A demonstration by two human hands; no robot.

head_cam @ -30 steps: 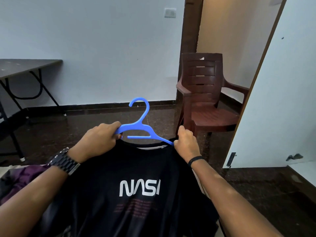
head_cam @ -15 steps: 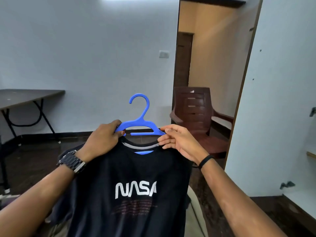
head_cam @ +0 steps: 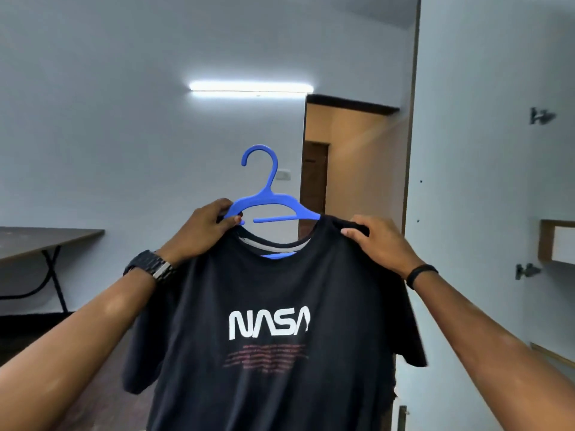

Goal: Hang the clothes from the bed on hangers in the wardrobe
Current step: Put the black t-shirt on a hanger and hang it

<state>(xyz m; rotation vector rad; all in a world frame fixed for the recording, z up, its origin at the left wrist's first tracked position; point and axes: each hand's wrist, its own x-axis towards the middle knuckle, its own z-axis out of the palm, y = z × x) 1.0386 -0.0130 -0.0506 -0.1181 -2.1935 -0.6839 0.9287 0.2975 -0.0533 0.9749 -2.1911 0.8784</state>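
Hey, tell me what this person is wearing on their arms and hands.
Both forearms are bare, with no sleeves in view. The left wrist carries a dark link-bracelet watch with a silvery clasp. The right wrist has a thin black band. The left hand and right hand are ungloved.

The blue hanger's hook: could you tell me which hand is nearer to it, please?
Left. The left hand grips the blue hanger at its left arm, just below the hook; the right hand pinches the T-shirt shoulder further out.
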